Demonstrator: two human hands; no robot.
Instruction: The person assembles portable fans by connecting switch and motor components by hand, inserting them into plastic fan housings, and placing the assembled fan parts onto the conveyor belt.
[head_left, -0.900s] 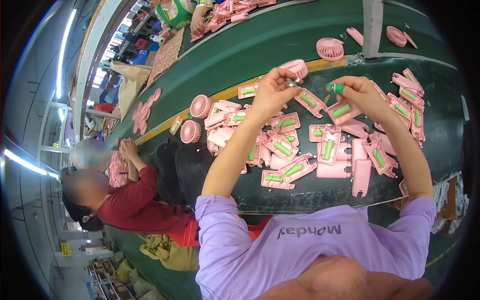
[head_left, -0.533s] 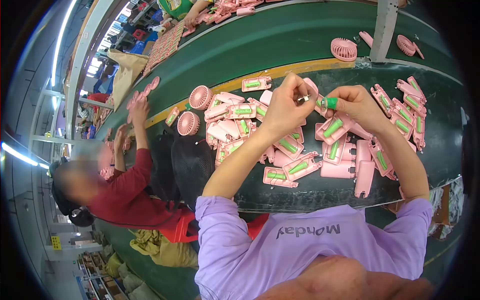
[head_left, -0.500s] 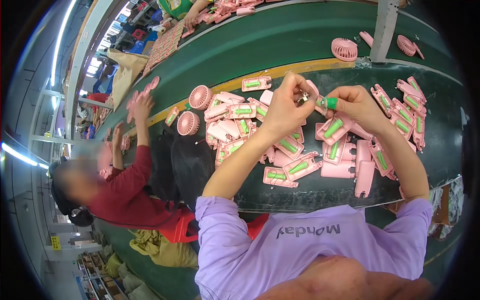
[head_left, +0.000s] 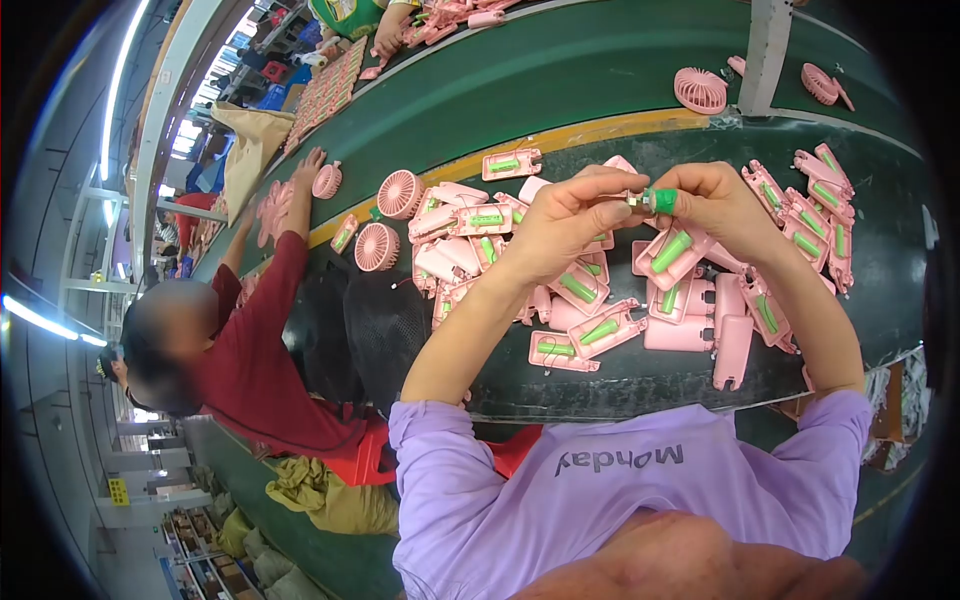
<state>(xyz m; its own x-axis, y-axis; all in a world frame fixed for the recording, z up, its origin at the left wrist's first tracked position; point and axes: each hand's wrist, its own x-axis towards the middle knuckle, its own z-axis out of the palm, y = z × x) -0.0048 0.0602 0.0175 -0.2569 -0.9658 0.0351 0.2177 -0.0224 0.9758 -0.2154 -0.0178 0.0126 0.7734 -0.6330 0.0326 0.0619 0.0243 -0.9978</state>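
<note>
My left hand (head_left: 568, 222) pinches a small metal piece (head_left: 632, 199) between thumb and fingers, above the pile. Facing it, my right hand (head_left: 712, 207) is closed on a short green piece with a silvery metal end (head_left: 662, 201). The two small pieces meet end to end between my fingertips; I cannot tell whether they are joined. Below my hands lie many pink handle shells, among them an open shell (head_left: 672, 255) with a green cylindrical cell inside. Another shell with a green cell (head_left: 600, 331) lies nearer to me.
More pink shells (head_left: 815, 215) lie to the right. Round pink fan grilles (head_left: 400, 194) stand left of the pile. A yellow strip (head_left: 560, 138) and a post (head_left: 768, 60) border the green conveyor (head_left: 520, 85). At left, a person in dark red (head_left: 270, 345) reaches over pink parts; a black bag (head_left: 385, 330) lies between us.
My left hand has lowered slightly and its fingers have straightened, bringing its metal piece against the green piece's end. The neighbouring person has leaned forward, both arms reaching farther over the belt.
</note>
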